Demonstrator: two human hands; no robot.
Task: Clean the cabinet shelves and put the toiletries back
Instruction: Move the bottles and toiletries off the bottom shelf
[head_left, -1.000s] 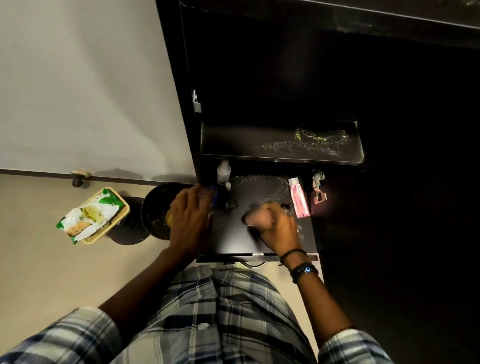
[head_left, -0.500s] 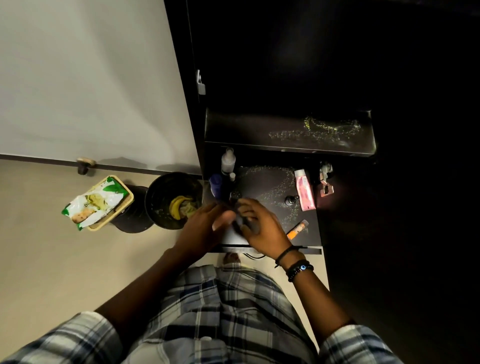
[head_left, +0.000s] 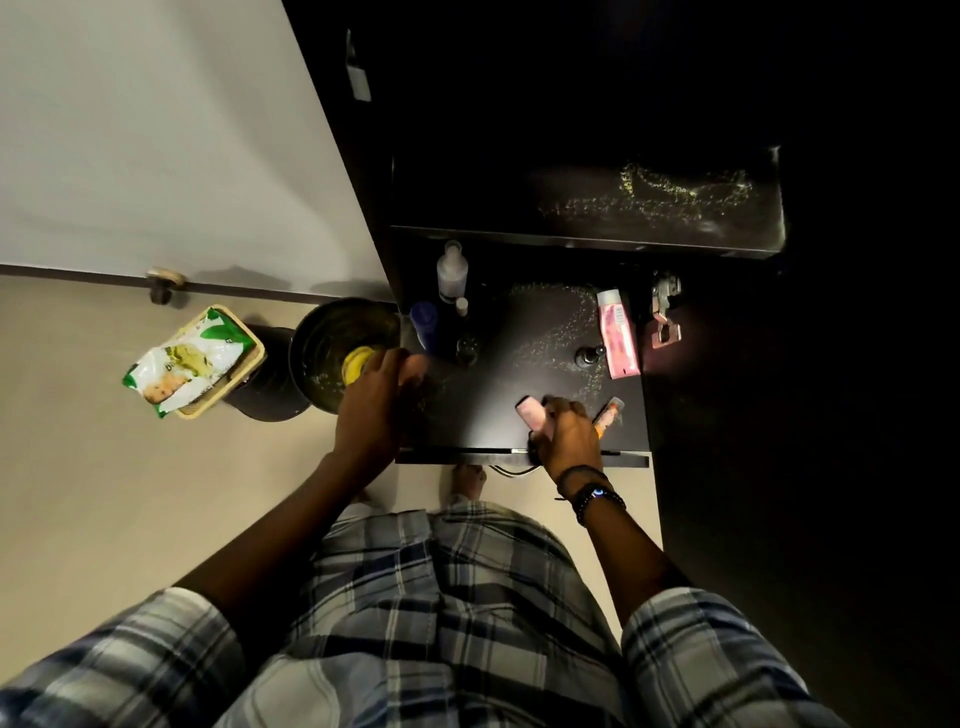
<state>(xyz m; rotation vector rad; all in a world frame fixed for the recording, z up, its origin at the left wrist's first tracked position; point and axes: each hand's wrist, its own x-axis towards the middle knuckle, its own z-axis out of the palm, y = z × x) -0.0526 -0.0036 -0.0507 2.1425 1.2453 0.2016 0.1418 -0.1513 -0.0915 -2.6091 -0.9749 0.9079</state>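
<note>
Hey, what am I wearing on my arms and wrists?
The left sleeve and right sleeve are blue, grey and white plaid, forearms uncovered. The right wrist wears a thin black band and a black beaded bracelet with one blue bead. Nothing shows on the left wrist.

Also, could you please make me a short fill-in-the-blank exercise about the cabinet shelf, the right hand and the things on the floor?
1. The small container gripped by the right hand is ____ in colour.
2. The white bottle stands near the back ____ corner of the lower shelf.
3. The green and white packet lies in a tan ____ beside the black bin.
Missing words: pink; left; basket.
</note>
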